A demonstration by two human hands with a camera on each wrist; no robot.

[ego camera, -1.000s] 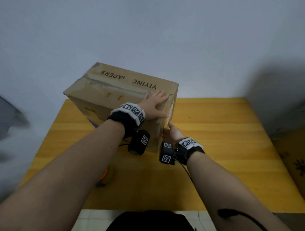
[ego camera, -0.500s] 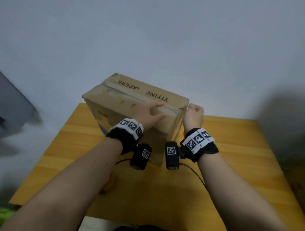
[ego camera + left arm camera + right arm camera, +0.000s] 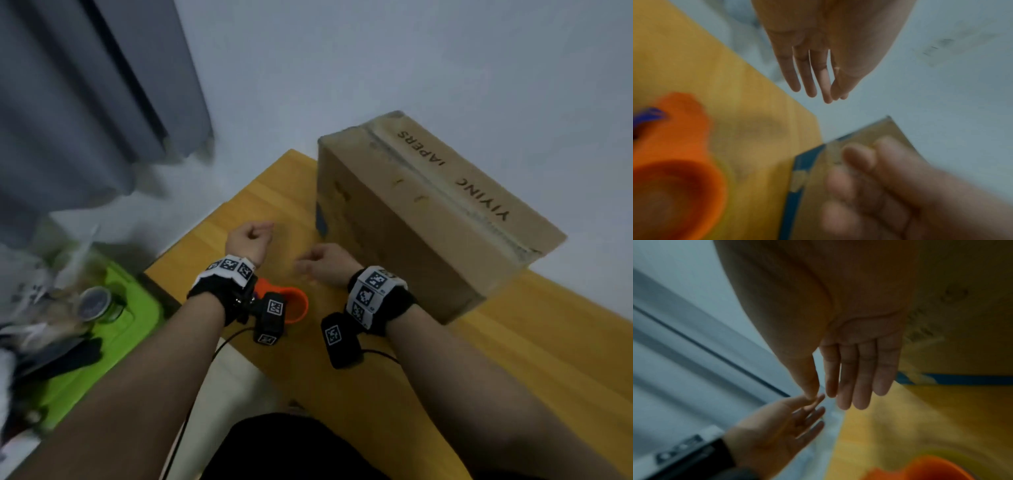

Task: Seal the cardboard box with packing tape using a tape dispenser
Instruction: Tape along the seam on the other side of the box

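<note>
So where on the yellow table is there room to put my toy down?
There is bare wood on the table to the right of the right hand, in front of the cardboard box. A smaller patch lies beyond the left hand, beside the box. Near the wrists it is crowded: the orange tape dispenser sits there.

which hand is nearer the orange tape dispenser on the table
Left. The orange tape dispenser lies just under the left wrist, so the left hand is slightly closer. The right hand hovers off to its right, nearer the cardboard box. Neither touches it.
</note>
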